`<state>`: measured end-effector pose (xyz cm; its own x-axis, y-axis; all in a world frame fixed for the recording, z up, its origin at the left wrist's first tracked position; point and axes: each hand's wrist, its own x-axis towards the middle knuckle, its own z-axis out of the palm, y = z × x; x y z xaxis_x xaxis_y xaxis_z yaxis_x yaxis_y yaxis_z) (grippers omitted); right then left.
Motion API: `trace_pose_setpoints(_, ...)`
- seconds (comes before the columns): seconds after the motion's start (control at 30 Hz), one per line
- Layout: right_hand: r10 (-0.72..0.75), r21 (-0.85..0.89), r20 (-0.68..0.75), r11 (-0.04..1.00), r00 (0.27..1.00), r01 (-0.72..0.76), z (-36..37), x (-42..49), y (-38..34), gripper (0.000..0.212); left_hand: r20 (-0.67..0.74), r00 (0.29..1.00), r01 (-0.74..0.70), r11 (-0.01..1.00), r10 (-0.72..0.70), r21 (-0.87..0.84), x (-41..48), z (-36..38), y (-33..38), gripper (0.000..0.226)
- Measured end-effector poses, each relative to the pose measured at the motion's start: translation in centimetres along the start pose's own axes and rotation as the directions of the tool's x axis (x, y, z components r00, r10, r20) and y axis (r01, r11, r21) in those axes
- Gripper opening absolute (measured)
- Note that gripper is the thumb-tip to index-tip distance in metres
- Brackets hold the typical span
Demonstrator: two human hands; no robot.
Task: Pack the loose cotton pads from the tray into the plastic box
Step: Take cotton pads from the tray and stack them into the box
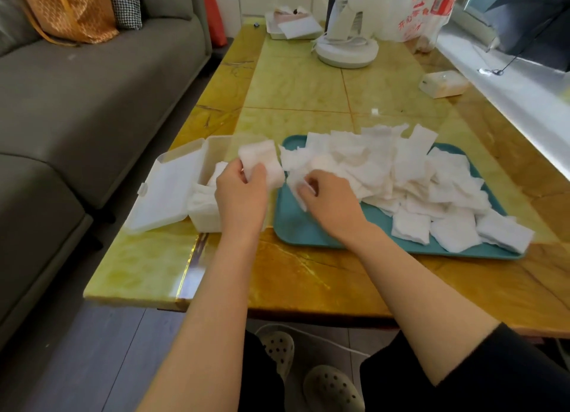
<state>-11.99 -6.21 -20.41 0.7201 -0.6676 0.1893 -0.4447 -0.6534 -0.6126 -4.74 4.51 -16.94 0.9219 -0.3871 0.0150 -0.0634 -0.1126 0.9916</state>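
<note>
Well, the left hand (pixel 240 195) has its fingers (pixel 257 172) curled round a small stack of cotton pads (pixel 262 161), held just over the right-hand end of the plastic box (pixel 216 146). The box stands on the table (pixel 296 84) beside the tray (pixel 296 229), with its lid (pixel 166 189) flopped open towards the sofa. The right hand (pixel 330 205) pinches a single pad (pixel 297 192) at the tray's left end. The rest sit in a big loose heap (pixel 416 177) across the tray.

The stack looks softly held, so I'd worry it fans apart on the way down and drops pads on the table. The pads already in the box look rumpled, so a fresh stack may ride up and stop the lid closing later. The box looks light and sits near the table's edge, so a hard press could shove it off. Some pads at the tray's near right corner overhang its rim, and a tug at the heap might spill them.
</note>
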Motion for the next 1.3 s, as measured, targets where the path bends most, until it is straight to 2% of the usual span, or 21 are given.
trace_pose_setpoints(0.07, 0.086, 0.207, -0.116, 0.976, 0.990, -0.060, -2.0, -0.5, -0.5, 0.016, 0.008, 1.000, 0.009, 1.000, -0.009, 0.016, -0.2, 0.3, 0.1, 0.030)
trace_pose_setpoints(0.1, 0.162, 0.365, -0.135, 0.925, 0.978, -0.103, -2.9, -0.7, -0.7, 0.013, 0.020, 1.000, 0.002, 0.999, -0.003, 0.033, -0.3, 0.4, 0.1, 0.029)
trace_pose_setpoints(0.17, 0.297, 0.650, -0.023, 0.730, 0.955, -0.211, -4.5, -1.3, -1.3, 0.011, 0.046, 0.999, -0.002, 0.999, 0.001, 0.033, -0.6, 0.7, 0.1, 0.028)
trace_pose_setpoints(0.23, 0.296, 0.799, 0.150, 0.526, 0.943, -0.292, -5.4, -2.0, -1.7, 0.015, 0.101, 0.995, -0.001, 1.000, -0.001, 0.023, -0.9, 1.2, 0.1, 0.023)
trace_pose_setpoints(0.3, 0.223, 0.844, 0.244, 0.431, 0.944, -0.319, -5.9, -2.4, -1.9, 0.015, 0.163, 0.987, -0.002, 1.000, 0.002, 0.003, -1.4, 1.6, 0.2, 0.011)
trace_pose_setpoints(0.33, 0.194, 0.850, 0.267, 0.415, 0.944, -0.325, -6.0, -2.4, -2.0, 0.015, 0.180, 0.984, 0.006, 1.000, -0.005, -0.010, -1.6, 1.8, 0.3, 0.018)
trace_pose_setpoints(0.4, 0.175, 0.825, 0.280, 0.460, 0.944, -0.330, -5.7, -2.5, -2.2, 0.016, 0.194, 0.980, 0.055, 0.996, -0.040, -0.073, -1.9, 2.2, 0.6, 0.020)
trace_pose_setpoints(0.53, 0.226, 0.683, 0.210, 0.662, 0.951, -0.308, -4.4, -2.6, -1.8, 0.013, 0.257, 0.950, 0.240, 0.940, -0.177, -0.242, -2.1, 2.8, 1.2, 0.023)
trace_pose_setpoints(0.6, 0.236, 0.660, 0.173, 0.693, 0.956, -0.290, -4.2, -2.5, -1.6, 0.012, 0.272, 0.951, 0.199, 0.962, -0.144, -0.186, -2.1, 3.1, 1.0, 0.019)
trace_pose_setpoints(0.67, 0.231, 0.660, 0.181, 0.692, 0.956, -0.292, -4.3, -2.5, -1.4, 0.013, 0.245, 0.965, 0.106, 0.993, -0.091, -0.049, -1.8, 3.3, 0.4, 0.017)
trace_pose_setpoints(0.77, 0.253, 0.631, 0.205, 0.704, 0.945, -0.325, -4.4, -2.3, -0.8, 0.030, 0.236, 0.969, 0.061, 0.996, -0.075, 0.066, -1.7, 3.7, 0.0, 0.017)
trace_pose_setpoints(0.8, 0.263, 0.601, 0.183, 0.732, 0.947, -0.319, -4.5, -2.3, -0.6, 0.029, 0.243, 0.967, 0.059, 0.995, -0.077, 0.081, -1.8, 3.8, 0.0, 0.017)
trace_pose_setpoints(0.87, 0.246, 0.546, 0.099, 0.797, 0.964, -0.259, -4.7, -2.2, -0.1, 0.012, 0.259, 0.963, 0.060, 0.994, -0.080, 0.086, -2.0, 4.2, 0.0, 0.018)
trace_pose_setpoints(0.97, 0.242, 0.487, -0.031, 0.851, 0.970, -0.196, -5.1, -2.2, 0.7, 0.040, 0.291, 0.954, 0.068, 0.997, -0.075, 0.036, -2.3, 5.0, 0.2, 0.017)
trace_pose_setpoints(1.1, 0.299, 0.518, -0.251, 0.845, 0.921, -0.133, -6.4, -2.0, 1.4, 0.040, 0.301, 0.950, 0.104, 0.994, -0.086, -0.043, -1.9, 5.8, -0.1, 0.014)
trace_pose_setpoints(1.17, 0.313, 0.620, -0.218, 0.776, 0.924, -0.116, -7.1, -1.9, 1.6, 0.032, 0.323, 0.941, 0.126, 0.990, -0.097, -0.070, -1.7, 6.2, -0.1, 0.015)
trace_pose_setpoints(1.23, 0.280, 0.683, -0.103, 0.717, 0.955, -0.137, -7.4, -1.9, 1.8, 0.016, 0.400, 0.908, 0.179, 0.978, -0.122, -0.109, -1.7, 6.6, 0.4, 0.018)
trace_pose_setpoints(1.3, 0.258, 0.658, -0.069, 0.738, 0.964, -0.151, -7.3, -1.9, 2.1, 0.018, 0.494, 0.861, 0.223, 0.962, -0.121, -0.154, -1.9, 6.7, 0.9, 0.019)
